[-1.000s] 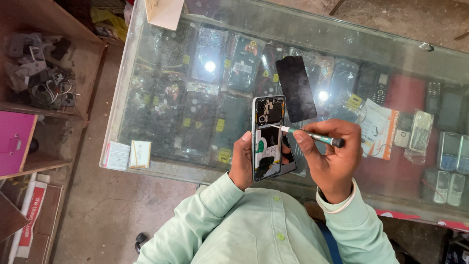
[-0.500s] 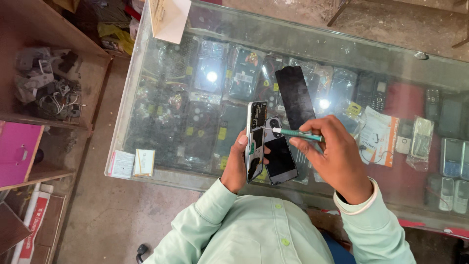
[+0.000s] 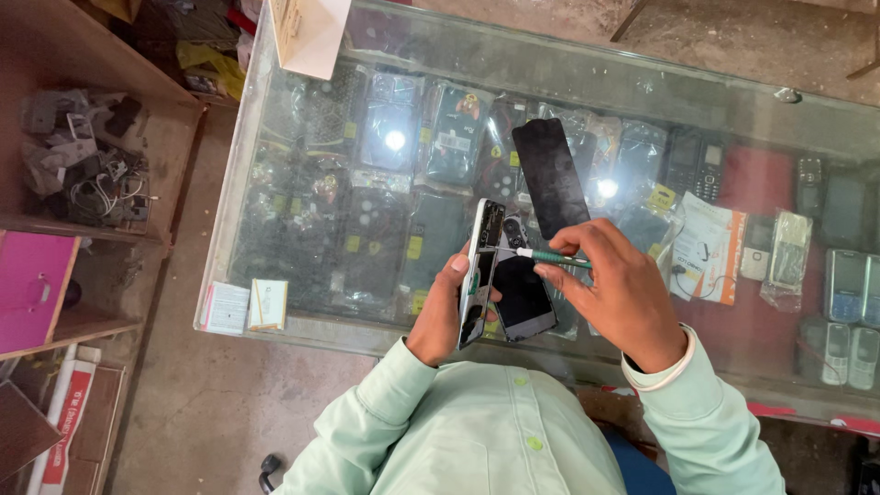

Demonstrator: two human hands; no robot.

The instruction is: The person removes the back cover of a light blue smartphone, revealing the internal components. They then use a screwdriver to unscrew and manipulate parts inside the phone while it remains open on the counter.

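In the head view we take the opened phone as our landmark: it stands on edge above the near rim of the glass counter, its inner side turned toward the right. Our left hand is wrapped around it from the left and below, fingers closed on its frame, so this hand is holding the phone. Just right of the phone, our right hand pinches a small screwdriver with a green handle; the fingers are closed narrowly around it and its thin metal tip reaches left to touch the phone's upper inner edge. Directly right of the phone and partly under the right hand, a dark phone screen panel lies on the glass. Up and to the right of the phone, a second black panel lies flat on the counter, well clear of both hands. Farther right of the phone, beyond the right hand, a paper leaflet rests on the glass. Left of the phone, at the counter's near left corner, sit two small boxes. Far left of the phone, a wooden shelf holds a tangle of cables and chargers. Beneath the glass around the phone, we see rows of packaged phone covers.
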